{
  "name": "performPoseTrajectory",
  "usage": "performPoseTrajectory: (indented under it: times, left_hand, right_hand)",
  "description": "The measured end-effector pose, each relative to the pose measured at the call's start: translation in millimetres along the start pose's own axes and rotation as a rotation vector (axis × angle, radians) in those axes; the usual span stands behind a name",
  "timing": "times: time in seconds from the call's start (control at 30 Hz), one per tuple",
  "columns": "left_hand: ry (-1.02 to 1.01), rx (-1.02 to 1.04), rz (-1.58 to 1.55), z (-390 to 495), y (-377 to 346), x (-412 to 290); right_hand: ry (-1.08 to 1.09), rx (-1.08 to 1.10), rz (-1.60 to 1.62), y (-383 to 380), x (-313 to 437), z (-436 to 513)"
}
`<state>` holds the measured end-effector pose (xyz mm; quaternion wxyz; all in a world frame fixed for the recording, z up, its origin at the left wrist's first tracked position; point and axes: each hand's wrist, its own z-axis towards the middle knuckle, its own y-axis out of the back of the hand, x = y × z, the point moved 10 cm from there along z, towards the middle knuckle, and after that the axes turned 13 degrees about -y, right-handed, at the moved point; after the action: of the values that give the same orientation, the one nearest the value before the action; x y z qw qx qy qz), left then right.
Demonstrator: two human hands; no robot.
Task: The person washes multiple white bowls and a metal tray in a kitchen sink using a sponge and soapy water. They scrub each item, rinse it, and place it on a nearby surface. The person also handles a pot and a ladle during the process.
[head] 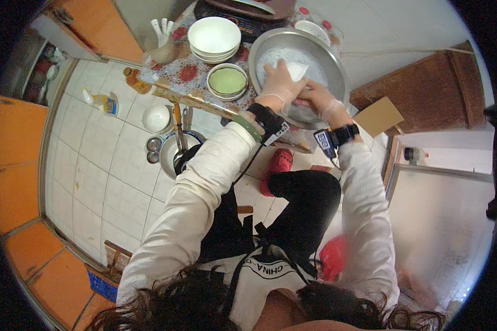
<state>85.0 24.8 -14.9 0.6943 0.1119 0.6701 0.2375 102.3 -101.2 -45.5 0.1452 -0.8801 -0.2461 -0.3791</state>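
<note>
Both my hands wear thin see-through gloves and are over a large metal basin (337, 70) of cloudy, sudsy water on the table. My left hand (278, 85) grips a small white dish (297, 71), whose pale side shows past the fingers. My right hand (318, 98) is close against it on the right, with something pink by its fingers; whether it also grips the dish is hidden. Left of the basin stand stacked white bowls (214, 36) and, nearer me, a green scalloped dish (227, 81) nested in a white bowl.
White-handled spoons (162, 33) stand in a holder at the table's left. Behind is an electric cooker (244, 20). On the tiled floor are an orange-brown bottle (137, 81), a spray bottle (105, 103), a white bowl (156, 118) and a basin with utensils (170, 155). Cardboard (379, 116) lies right.
</note>
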Motion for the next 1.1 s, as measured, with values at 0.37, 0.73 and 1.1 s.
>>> performPoseTrajectory:
  times: [0.37,0.73,1.1]
  left_hand:
    - [-0.398,-0.291,0.212,-28.2,74.9,-82.1]
    - [0.08,-0.637,0.287,2.2,232.1,42.7]
    - [0.211,-0.427,0.359,32.9,234.0,100.7]
  right_hand:
    - [0.273,-0.517,-1.072,-9.3,-0.1,-33.3]
    - [0.298,-0.639,-1.036,-18.0,-4.1,-55.0]
    - [0.332,-0.685,-1.026,-19.5,-0.4,-60.2]
